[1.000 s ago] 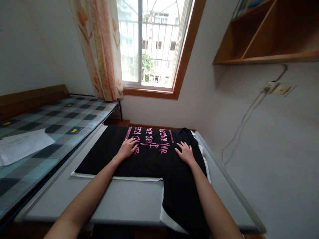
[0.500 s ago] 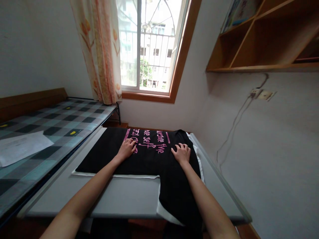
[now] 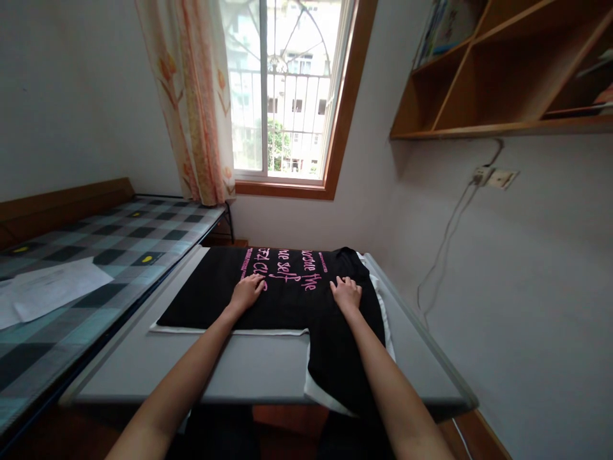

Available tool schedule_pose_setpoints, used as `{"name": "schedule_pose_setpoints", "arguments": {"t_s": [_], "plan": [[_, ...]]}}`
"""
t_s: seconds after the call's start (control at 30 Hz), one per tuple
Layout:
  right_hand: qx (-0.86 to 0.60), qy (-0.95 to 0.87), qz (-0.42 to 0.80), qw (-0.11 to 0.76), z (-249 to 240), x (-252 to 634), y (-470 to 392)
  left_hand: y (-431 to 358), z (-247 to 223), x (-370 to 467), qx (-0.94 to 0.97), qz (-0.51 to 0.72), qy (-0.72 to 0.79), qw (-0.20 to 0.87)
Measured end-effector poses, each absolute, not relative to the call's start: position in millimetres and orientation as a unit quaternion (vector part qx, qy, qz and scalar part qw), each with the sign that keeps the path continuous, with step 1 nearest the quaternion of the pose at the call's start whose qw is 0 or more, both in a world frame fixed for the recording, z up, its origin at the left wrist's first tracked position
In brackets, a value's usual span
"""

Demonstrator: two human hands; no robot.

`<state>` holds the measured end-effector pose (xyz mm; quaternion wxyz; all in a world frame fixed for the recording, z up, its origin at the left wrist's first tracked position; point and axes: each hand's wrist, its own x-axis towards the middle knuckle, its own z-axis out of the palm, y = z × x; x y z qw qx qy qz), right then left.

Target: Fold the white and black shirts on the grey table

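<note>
A black T-shirt [image 3: 292,306] with pink lettering lies spread sideways on a grey table [image 3: 268,370]. White fabric shows beneath its edges, and one sleeve hangs over the near table edge. My left hand [image 3: 248,291] rests palm down on the shirt, its fingers on the pink print. Nearer the collar, my right hand [image 3: 345,294] lies on the black cloth with its fingers spread. Both hands press on the fabric without gripping it. The shirt's far sleeve is not clearly visible.
On the left stands a bed [image 3: 119,233] with a checked mattress and white papers [image 3: 62,287] on it. A window [image 3: 287,96] with a floral curtain [image 3: 201,108] is ahead. Wooden shelves [image 3: 502,76] and a wall socket [image 3: 500,179] with a cable are on the right.
My left hand has slid slightly right and towards me across the print. The right hand stays at nearly the same spot on the shirt. The camera view has shifted a little.
</note>
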<state>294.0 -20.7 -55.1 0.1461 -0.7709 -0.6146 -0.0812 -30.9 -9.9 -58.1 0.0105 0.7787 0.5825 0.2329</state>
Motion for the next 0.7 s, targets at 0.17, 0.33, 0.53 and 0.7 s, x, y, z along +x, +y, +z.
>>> {"name": "schedule_pose_setpoints", "arguments": {"t_s": [0.17, 0.33, 0.53, 0.7], "plan": [[-0.759, -0.624, -0.029, 0.183, -58, 307, -21, -8, -62, -38, 0.786, 0.247, 0.566, 0.046], [-0.737, -0.649, 0.033, 0.182, -61, 323, -20, -7, -63, -39, 0.789, 0.257, 0.555, 0.052], [-0.733, -0.670, 0.048, 0.113, -65, 321, -20, -11, -57, -45, 0.744, 0.241, 0.622, -0.024], [-0.750, -0.657, 0.026, 0.066, -63, 310, -22, -6, -56, -72, 0.670, 0.172, 0.722, -0.013]]}}
